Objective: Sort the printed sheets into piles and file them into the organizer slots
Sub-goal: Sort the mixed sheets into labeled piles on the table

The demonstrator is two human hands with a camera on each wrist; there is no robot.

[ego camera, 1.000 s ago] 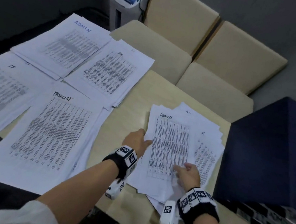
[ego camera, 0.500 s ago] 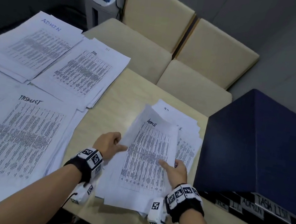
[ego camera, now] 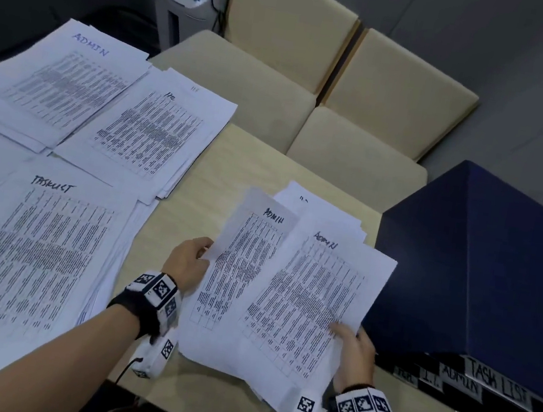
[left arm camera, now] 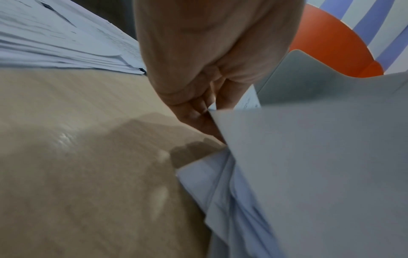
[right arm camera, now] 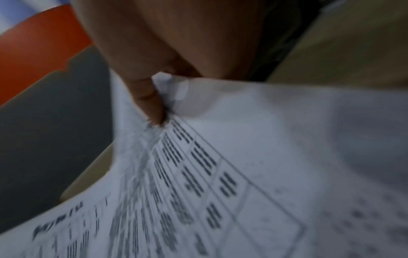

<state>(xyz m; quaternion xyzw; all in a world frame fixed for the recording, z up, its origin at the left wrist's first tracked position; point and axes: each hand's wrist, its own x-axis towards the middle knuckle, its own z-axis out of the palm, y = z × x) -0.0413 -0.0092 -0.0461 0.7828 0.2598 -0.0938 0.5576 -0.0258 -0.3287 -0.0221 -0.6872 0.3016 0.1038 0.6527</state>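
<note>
From the head view, the left hand (ego camera: 188, 260) pinches the left edge of a sheet (ego camera: 241, 264) headed ADMIN, lifted and curling above the loose pile (ego camera: 325, 209) near the desk's (ego camera: 196, 192) right edge. The right hand (ego camera: 352, 354) grips the near right corner of a second ADMIN sheet (ego camera: 312, 301), which overlaps the first on its right side. The dark blue organizer (ego camera: 476, 267) stands at the desk's right edge, just beside these sheets, with labels along its near face. Toward the left edge lie sorted piles: the ADMIN pile (ego camera: 61, 84) at the far left, an HR pile (ego camera: 148, 134) beside it, and a TASKLIST pile (ego camera: 29, 253) nearer the front edge.

The left wrist view adds what the head camera hides: the left fingers (left arm camera: 196, 113) are pressed together under the sheet's blank underside (left arm camera: 320, 165), with the thumb on top, and the pile's edges (left arm camera: 220, 183) lie below on the desk (left arm camera: 77, 157). Sorted stacks (left arm camera: 66, 43) show at its far left.

The right wrist view shows one finger (right arm camera: 150, 97) pressing down on the printed face of the paper (right arm camera: 243, 157), creasing it at the fingertip; the other fingers are hidden behind the sheet. It is blurred.
</note>
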